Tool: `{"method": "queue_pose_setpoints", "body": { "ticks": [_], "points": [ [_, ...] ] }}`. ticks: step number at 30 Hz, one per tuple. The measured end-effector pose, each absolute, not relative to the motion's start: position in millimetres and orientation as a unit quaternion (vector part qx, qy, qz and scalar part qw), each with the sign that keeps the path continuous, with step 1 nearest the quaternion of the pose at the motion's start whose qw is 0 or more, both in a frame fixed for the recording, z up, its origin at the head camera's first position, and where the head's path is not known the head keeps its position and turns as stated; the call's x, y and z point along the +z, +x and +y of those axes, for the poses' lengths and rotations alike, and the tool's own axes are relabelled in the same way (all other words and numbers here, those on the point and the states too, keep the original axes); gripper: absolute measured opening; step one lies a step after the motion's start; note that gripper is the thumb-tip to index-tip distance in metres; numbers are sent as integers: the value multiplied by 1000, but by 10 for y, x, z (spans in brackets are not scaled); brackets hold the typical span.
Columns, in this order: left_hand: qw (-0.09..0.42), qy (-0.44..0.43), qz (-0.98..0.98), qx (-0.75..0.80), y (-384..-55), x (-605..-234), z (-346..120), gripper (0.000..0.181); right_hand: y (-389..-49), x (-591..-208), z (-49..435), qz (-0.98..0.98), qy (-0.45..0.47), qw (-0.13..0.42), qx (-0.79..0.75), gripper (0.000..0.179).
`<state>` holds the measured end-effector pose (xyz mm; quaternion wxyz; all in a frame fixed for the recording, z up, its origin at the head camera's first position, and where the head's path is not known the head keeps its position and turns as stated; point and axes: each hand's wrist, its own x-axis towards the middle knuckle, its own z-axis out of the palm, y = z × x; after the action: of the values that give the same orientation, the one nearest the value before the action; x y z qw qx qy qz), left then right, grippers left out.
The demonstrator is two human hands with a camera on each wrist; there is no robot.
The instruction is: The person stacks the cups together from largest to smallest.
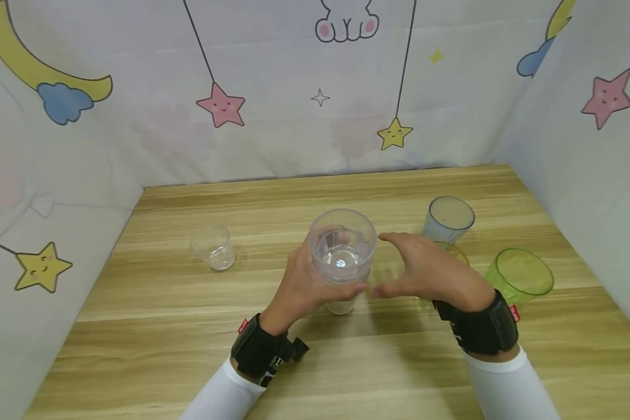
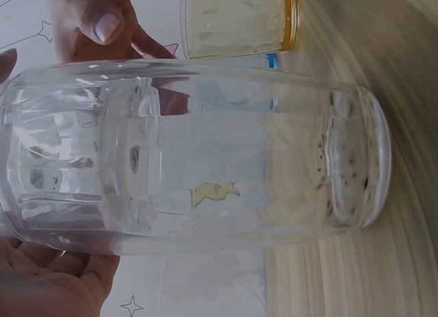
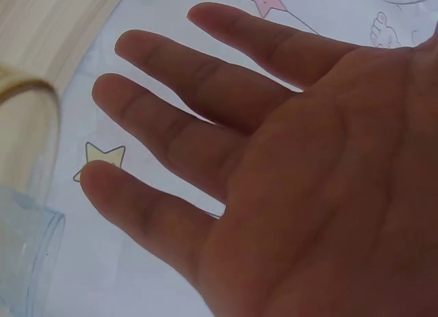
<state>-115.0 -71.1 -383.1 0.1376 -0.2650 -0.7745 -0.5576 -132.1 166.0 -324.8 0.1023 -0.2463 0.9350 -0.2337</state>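
My left hand point(image 1: 307, 280) grips a clear glass point(image 1: 342, 251) near its top, thumb across the near side. In the left wrist view this tall glass point(image 2: 226, 166) has a second clear cup point(image 2: 82, 159) nested in its upper end. Whether its base touches the table cannot be told. To the right of the glass, my right hand point(image 1: 430, 268) is held apart from it, thumb and fingers spread. The right wrist view shows the right hand's palm point(image 3: 308, 180) with straight fingers and nothing held.
A small clear glass point(image 1: 217, 248) stands on the wood-grain table point(image 1: 163, 350) at left. At right are a blue cup point(image 1: 448, 219), a green cup point(image 1: 522, 274) and a yellow cup point(image 2: 236, 22), partly hidden by the right hand in the head view. Printed cloth walls point(image 1: 294, 140) enclose the table.
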Motion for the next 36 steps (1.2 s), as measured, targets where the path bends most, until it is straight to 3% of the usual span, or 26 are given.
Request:
{"method": "queue_pose_setpoints", "body": {
  "ticks": [36],
  "points": [
    [121, -262, -777, -559, -1152, -3826, -728, 91, -1344, -3252, 1942, 961, -183, 114, -175, 110]
  ]
}}
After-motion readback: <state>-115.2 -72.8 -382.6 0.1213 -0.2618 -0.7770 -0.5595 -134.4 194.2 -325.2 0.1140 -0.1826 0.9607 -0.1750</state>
